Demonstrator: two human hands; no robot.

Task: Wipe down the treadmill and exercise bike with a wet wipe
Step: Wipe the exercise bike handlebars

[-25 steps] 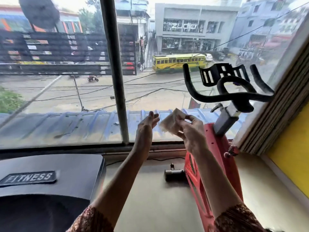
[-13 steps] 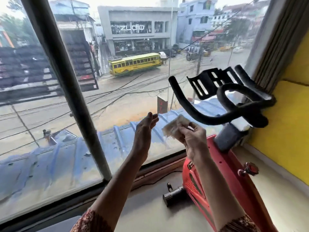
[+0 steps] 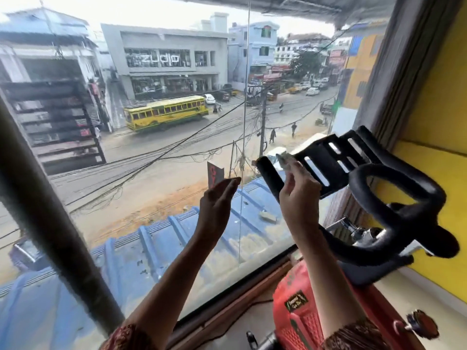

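The exercise bike (image 3: 303,322) has a red frame and black handlebars (image 3: 394,188) with a slotted black holder (image 3: 326,162). It stands at the right, against the window. My right hand (image 3: 299,195) pinches a small wet wipe (image 3: 284,159) and holds it up at the tip of the left handlebar, by the holder's near edge. My left hand (image 3: 217,205) is raised beside it with straight fingers, holding nothing. The treadmill is out of view.
A large window (image 3: 151,173) with a dark slanted post (image 3: 50,223) fills the front, with a street and a yellow bus outside. A yellow wall (image 3: 434,122) lies at the right. A black knob (image 3: 422,324) sticks out from the bike's frame.
The view has swung right and up, so the treadmill has left the frame. My right hand has lifted the wipe up to the left handlebar's tip. My left hand stays raised and open.
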